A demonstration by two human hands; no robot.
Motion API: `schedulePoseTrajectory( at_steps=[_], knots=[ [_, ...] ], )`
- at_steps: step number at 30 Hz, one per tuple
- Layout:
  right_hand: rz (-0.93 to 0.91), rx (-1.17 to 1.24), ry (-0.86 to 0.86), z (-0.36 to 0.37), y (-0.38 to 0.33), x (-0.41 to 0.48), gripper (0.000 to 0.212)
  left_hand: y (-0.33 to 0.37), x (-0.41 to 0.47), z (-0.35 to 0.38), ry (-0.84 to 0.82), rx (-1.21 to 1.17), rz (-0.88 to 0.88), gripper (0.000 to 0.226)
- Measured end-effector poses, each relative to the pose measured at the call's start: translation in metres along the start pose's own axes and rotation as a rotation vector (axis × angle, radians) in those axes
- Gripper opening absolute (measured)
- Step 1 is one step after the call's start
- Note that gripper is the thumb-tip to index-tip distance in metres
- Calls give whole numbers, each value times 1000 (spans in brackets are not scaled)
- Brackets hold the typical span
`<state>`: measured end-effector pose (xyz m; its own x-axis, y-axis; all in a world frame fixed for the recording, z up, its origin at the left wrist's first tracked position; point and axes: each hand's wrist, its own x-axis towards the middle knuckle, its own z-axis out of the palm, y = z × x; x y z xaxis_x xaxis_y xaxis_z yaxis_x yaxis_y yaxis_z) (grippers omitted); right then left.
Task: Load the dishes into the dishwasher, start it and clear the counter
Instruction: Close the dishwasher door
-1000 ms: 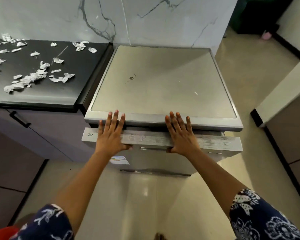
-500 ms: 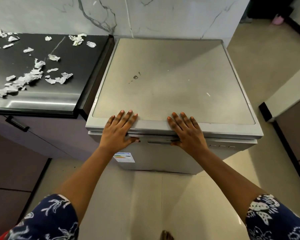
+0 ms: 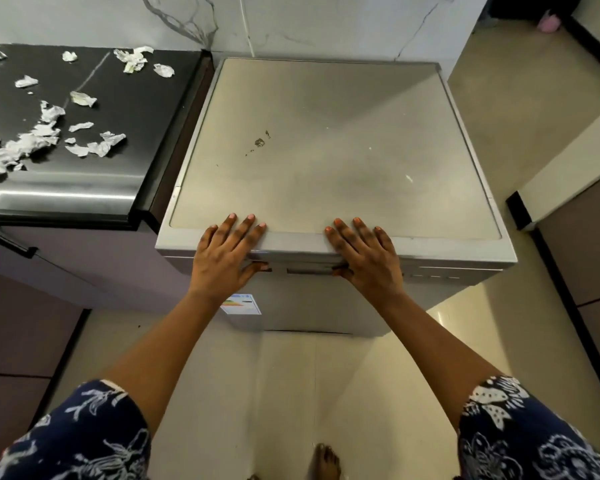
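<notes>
At the bottom edge a bare foot (image 3: 327,460) stands on the tiled floor (image 3: 291,393). Mid-frame, the left hand (image 3: 222,258) and right hand (image 3: 368,261) lie flat, fingers straight, on the front lip of the dishwasher (image 3: 326,143) (thumbs tucked below against its closed door), holding nothing. Upper left, the black counter (image 3: 146,98) carries torn paper scraps (image 3: 37,142).

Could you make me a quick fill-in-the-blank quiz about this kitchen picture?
The dishwasher door is ____.
The left hand and right hand rest on its ____ edge.
Torn paper scraps litter the ____ counter.
The counter stands on the dishwasher's ____ side.
Missing words: closed; front; black; left.
</notes>
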<state>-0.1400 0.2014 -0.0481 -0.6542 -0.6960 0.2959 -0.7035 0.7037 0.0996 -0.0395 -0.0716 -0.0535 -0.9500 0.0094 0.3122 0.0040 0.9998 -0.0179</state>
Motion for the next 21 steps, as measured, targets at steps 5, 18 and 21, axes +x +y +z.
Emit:
schedulePoseTrajectory(
  at_steps=[5, 18, 21],
  knots=[
    [-13, 4, -73, -15, 36, -22, 80, 47, 15, -6, -148, -10, -119, 82],
    [-38, -90, 80, 0, 115, -62, 75, 63, 22, 13, 22, 29, -95, 78],
    [-20, -19, 87, -3, 113, -61, 74, 64, 22, 7, -39, 3, -120, 79]
  ],
)
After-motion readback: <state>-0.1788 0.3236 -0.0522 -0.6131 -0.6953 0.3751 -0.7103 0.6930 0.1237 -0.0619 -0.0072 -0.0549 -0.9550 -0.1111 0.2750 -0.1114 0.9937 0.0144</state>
